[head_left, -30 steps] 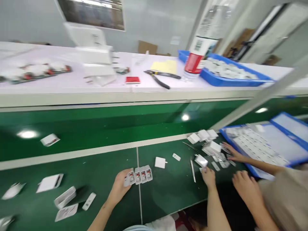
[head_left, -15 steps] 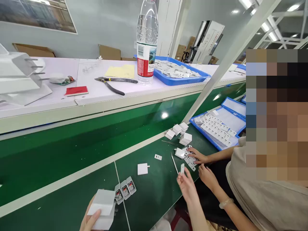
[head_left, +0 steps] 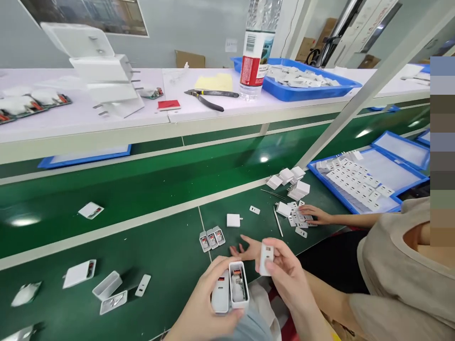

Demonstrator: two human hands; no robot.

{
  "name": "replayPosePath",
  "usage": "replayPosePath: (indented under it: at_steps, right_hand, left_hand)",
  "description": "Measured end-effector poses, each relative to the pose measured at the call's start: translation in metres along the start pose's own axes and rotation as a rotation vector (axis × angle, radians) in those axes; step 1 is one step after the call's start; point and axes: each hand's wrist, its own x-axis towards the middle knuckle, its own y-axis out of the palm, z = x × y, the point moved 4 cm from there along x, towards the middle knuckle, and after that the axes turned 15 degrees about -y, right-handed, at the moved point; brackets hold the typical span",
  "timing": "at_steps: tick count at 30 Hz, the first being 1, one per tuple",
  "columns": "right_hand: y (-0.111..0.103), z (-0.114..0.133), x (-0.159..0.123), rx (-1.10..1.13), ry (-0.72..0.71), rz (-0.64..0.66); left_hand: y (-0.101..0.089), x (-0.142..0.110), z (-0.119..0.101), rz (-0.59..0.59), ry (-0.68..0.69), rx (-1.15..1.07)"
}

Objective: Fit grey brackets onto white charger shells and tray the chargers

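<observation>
My left hand (head_left: 209, 303) is wrapped round two white charger housings side by side. One is a closed charger (head_left: 221, 293) with a port face on its end; the other, an open charger housing (head_left: 239, 285), shows its circuit board and red-orange port inside. Just to the right, my right hand (head_left: 289, 274) pinches a white end cap (head_left: 266, 259) with two port slots, apart from the open housing. Behind it a co-worker's hand (head_left: 249, 248) reaches out with spread fingers. Three open housings (head_left: 212, 238) stand together on the green bench, near a white charger (head_left: 233, 220).
A co-worker's other hand (head_left: 314, 215) rests at a pile of end caps (head_left: 296, 218). Blue trays (head_left: 313, 166) lie at right. Left on the bench are an empty housing (head_left: 107, 285) and a loose cap (head_left: 142, 285). A bottle (head_left: 256, 61) and pliers (head_left: 209, 99) sit on the shelf.
My left hand has moved right and turned the chargers so their ends face up. My right hand brought the end cap close. One co-worker's hand stretched left across the bench; the view shifted left.
</observation>
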Motion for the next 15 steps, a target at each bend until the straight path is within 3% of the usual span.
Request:
replayPosePath:
  at_steps: [3,8,12,15]
  right_hand:
    - [0.020,0.012,-0.011,-0.207,0.006,0.154]
    - [0.047,0.011,-0.033,-0.285,0.047,0.367]
    - [0.051,0.008,-0.042,-0.442,0.020,0.488]
    - [0.050,0.001,-0.046,-0.506,0.095,0.566]
  left_hand:
    - [0.002,-0.014,-0.004,0.015,0.067,0.136]
    - [0.004,-0.032,0.010,-0.038,0.098,0.187]
    - [0.004,-0.042,0.027,-0.028,-0.019,0.127]
    - [0.002,-0.048,0.035,0.002,-0.138,0.002]
